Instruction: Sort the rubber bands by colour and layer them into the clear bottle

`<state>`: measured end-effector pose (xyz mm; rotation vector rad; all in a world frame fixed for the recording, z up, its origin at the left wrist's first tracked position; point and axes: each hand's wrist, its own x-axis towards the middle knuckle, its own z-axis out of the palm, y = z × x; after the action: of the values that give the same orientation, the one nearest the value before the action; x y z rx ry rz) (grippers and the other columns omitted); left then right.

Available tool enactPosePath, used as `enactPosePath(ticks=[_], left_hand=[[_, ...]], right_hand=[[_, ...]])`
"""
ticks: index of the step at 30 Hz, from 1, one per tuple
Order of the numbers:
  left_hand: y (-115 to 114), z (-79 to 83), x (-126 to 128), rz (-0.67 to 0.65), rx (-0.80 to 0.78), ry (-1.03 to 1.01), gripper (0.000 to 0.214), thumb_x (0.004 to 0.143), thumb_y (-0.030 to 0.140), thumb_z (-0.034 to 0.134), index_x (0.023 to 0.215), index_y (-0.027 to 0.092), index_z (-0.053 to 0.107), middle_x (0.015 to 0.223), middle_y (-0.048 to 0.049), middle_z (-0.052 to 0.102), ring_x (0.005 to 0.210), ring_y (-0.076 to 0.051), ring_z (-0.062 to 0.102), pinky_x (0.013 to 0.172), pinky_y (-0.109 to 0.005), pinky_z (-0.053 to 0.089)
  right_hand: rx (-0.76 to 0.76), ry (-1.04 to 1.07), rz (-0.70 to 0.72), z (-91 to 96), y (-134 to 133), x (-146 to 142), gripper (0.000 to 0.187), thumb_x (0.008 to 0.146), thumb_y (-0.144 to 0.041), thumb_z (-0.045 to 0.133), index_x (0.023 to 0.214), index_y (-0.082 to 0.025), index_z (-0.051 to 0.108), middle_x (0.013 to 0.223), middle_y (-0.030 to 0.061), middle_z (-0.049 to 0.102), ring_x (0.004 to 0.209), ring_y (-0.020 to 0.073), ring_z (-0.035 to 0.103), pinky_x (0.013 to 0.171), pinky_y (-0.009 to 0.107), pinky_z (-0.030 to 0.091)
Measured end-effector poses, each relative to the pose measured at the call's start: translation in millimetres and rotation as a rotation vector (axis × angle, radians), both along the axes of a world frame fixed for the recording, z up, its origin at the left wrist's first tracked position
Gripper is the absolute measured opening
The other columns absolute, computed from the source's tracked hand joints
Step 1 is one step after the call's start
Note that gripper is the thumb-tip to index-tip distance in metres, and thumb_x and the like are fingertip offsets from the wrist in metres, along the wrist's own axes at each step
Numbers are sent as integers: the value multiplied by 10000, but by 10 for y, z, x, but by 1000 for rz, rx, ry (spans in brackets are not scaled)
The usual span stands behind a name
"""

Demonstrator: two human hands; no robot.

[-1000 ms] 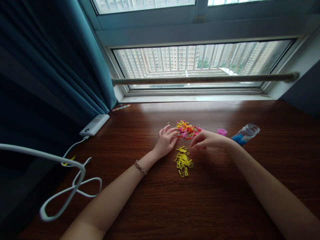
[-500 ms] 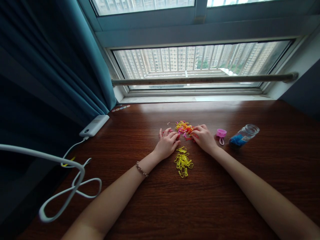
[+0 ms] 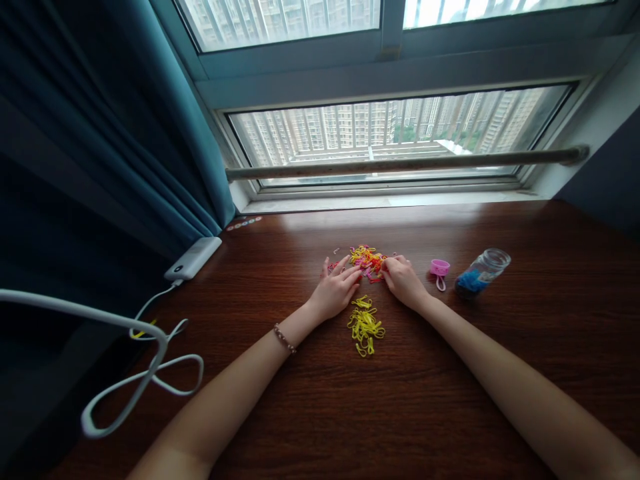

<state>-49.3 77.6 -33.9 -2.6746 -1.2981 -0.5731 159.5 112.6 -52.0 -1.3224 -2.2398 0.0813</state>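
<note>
A mixed heap of small pink, orange and yellow clips (image 3: 367, 258) lies on the brown wooden desk (image 3: 400, 393). Closer to me sits a separate heap of yellow clips (image 3: 365, 326). My left hand (image 3: 336, 288) rests flat at the left edge of the mixed heap, fingers stretched out over it. My right hand (image 3: 401, 280) is at the heap's right edge with its fingers curled and pinched onto clips; what it grips is too small to make out.
A pink lid (image 3: 439, 268) and a clear jar (image 3: 481, 271) with blue clips, lying on its side, are to the right. A white power bank (image 3: 193, 258) with a looping white cable (image 3: 145, 373) is at the left by the teal curtain (image 3: 100, 133). Behind is the window (image 3: 390, 127).
My right hand moved from above the yellow heap to the right edge of the mixed heap and curled its fingers there. The left hand stayed put. The view tilted slightly.
</note>
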Motion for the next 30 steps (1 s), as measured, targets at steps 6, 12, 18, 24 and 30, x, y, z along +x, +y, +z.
enactPosePath(ticks=[6, 12, 18, 24, 30], left_hand=[[71, 36, 19, 71, 64, -2, 234, 881, 249, 376, 870, 181, 599, 916, -65, 654, 1098, -220, 483, 1050, -509, 114], [329, -26, 43, 222, 11, -186, 203, 828, 202, 457, 997, 191, 569, 1077, -70, 610, 1128, -244, 449, 1002, -504, 231], [418, -151, -24, 166, -135, -262, 231, 845, 178, 431, 1006, 240, 584, 1084, -24, 622, 1184, -240, 416, 998, -562, 192], [482, -161, -68, 180, -141, -421, 176, 808, 140, 490, 864, 208, 642, 1009, -40, 642, 1067, -210, 516, 976, -469, 305], [502, -159, -120, 261, -110, -609, 73, 715, 141, 607, 777, 171, 628, 846, -42, 656, 852, -182, 597, 807, -315, 452]], right_hand=[[12, 91, 27, 13, -28, 27, 49, 811, -159, 523, 841, -179, 556, 831, 64, 612, 853, 229, 477, 777, 328, 359], [-28, 123, 49, -13, -11, 32, 105, 767, -150, 579, 862, -193, 569, 787, 39, 622, 828, 230, 496, 765, 342, 374], [58, 329, 88, -9, 7, 34, 161, 803, -129, 512, 956, -168, 547, 841, 63, 593, 809, 213, 537, 764, 337, 419], [34, 586, 71, 84, -39, 14, 71, 799, -185, 542, 844, -190, 596, 805, 44, 590, 721, 181, 567, 681, 301, 456], [-241, 875, 201, 222, -161, -116, 116, 762, -265, 616, 834, -180, 649, 810, 42, 654, 748, 187, 608, 698, 303, 488]])
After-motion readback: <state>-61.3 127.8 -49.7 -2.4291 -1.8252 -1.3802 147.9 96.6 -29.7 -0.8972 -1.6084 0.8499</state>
